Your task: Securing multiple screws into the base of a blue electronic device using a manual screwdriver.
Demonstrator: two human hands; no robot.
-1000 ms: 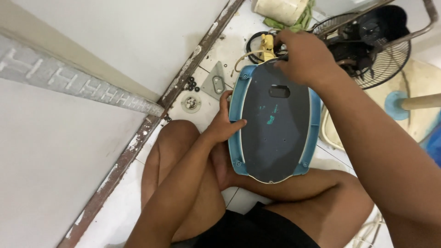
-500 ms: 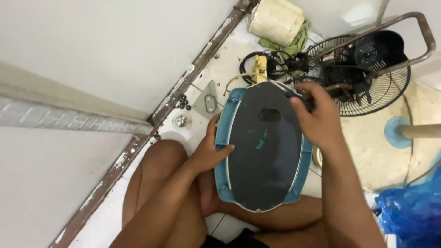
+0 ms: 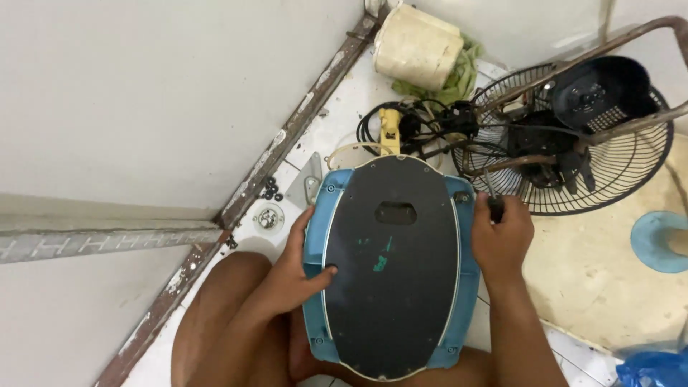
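Observation:
A blue oval fan base (image 3: pixel 390 272) with a black bottom plate rests upside down across my legs. My left hand (image 3: pixel 297 269) grips its left edge, thumb pressed on the black plate. My right hand (image 3: pixel 499 236) is closed around a dark-handled screwdriver (image 3: pixel 494 206), whose tip points at the base's upper right corner. A black fan motor (image 3: pixel 595 93) lies in a wire fan guard (image 3: pixel 573 165) just beyond my right hand.
A tangle of black cables with a yellow part (image 3: pixel 390 125) lies past the base. Small screws (image 3: pixel 270 190) and a round metal piece (image 3: pixel 268 217) lie on the tiled floor by a wall frame. A cream roll (image 3: pixel 416 46) stands on green cloth. A blue bag (image 3: pixel 656 369) sits at lower right.
My right hand has moved from the top of the base down to its upper right corner. The view has shifted, and the base now sits lower in view.

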